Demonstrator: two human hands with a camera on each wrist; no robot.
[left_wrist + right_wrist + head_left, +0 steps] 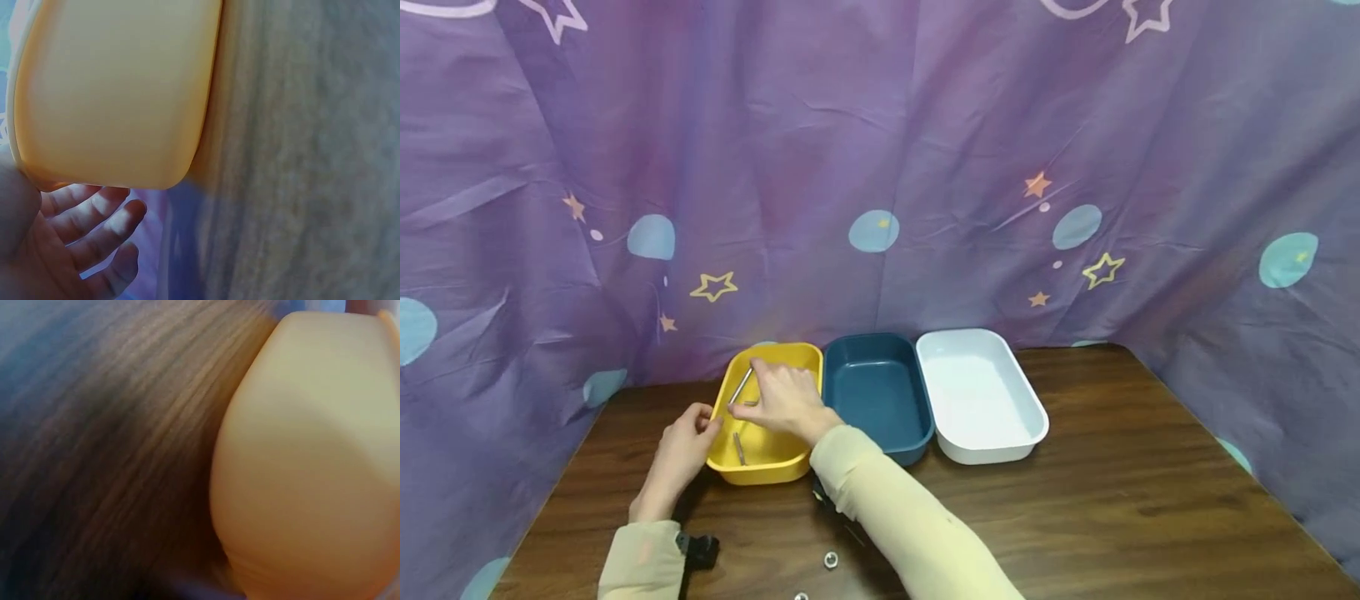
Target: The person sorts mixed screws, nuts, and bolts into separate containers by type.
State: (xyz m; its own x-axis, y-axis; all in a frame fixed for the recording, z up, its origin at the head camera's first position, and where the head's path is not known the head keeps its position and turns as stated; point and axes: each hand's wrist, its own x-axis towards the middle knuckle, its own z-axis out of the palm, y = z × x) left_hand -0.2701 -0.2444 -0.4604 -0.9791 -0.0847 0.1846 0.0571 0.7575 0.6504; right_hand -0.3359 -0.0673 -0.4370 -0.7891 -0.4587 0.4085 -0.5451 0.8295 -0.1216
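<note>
My right hand (786, 400) is inside the yellow tray (775, 473), palm down. A slim metal rod (741, 386) spans from its forefinger to its thumb, seemingly pinched between them. Two more metal pieces are in the tray: a rod (739, 448) near the front and a short piece (750, 403) partly behind the thumb. At the tray's left side my left hand (681, 446) holds the rim, thumb over the edge. In the left wrist view its fingers (103, 240) curve beside the outer wall. The right wrist view shows the tray wall (306, 456), with no fingers clearly visible.
A dark blue tray (882, 337) stands against the yellow one, and a white tray (992, 457) is to its right. Two metal nuts, one nut (831, 560) and another nut (801, 596), lie on the wooden table (1112, 500) near the front. A purple patterned cloth (880, 167) hangs behind.
</note>
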